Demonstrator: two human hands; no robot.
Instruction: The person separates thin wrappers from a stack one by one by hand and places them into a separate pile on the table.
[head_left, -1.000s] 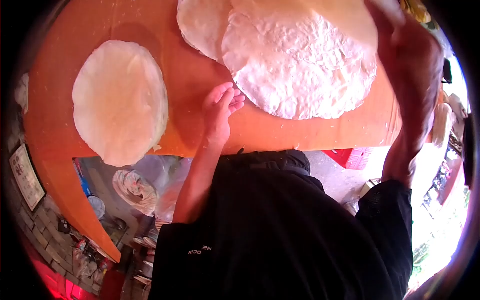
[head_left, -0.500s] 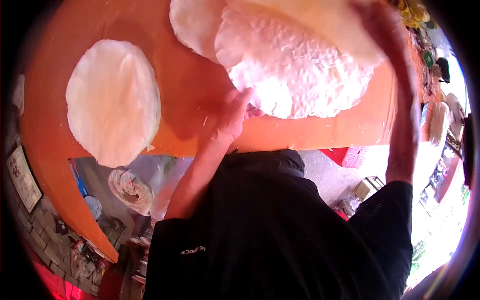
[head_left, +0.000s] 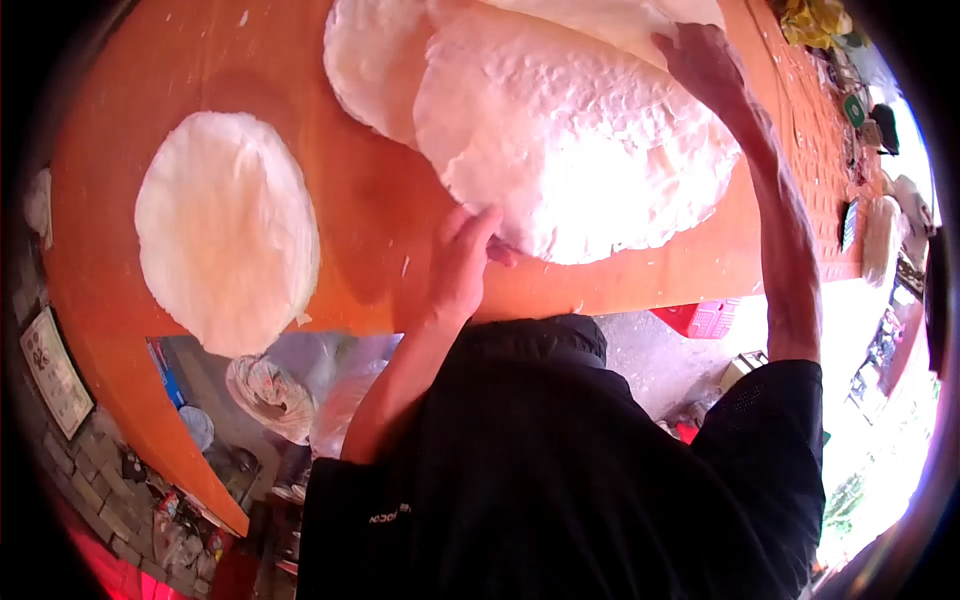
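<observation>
A large, thin, floury white dough sheet [head_left: 570, 150] with a bumpy surface lies folded over paler layers on the orange table. My left hand [head_left: 465, 260] is at its near left edge, thumb on top and fingers partly hidden beneath, closed on the rim. At the far right side, my right hand [head_left: 705, 65] has its fingers bent against the pale far layer [head_left: 600, 25], closed on it as far as shows. Another pale round sheet [head_left: 370, 70] shows under the folded one on the left. Apart from these, a round stack of dough sheets [head_left: 228, 230] lies farther left.
The orange table [head_left: 370, 240] has a cut-out along its near side, where my body stands. A red crate [head_left: 700, 318] and a bundled cloth or bag [head_left: 270, 395] are below it. Assorted items, including a yellow bag [head_left: 815, 22], line the far right. A framed sheet [head_left: 55, 372] is at left.
My right hand has come left and nearer, and the pale far layer's right edge has drawn in with it. My left hand stays at the near edge. The view has shifted slightly.
</observation>
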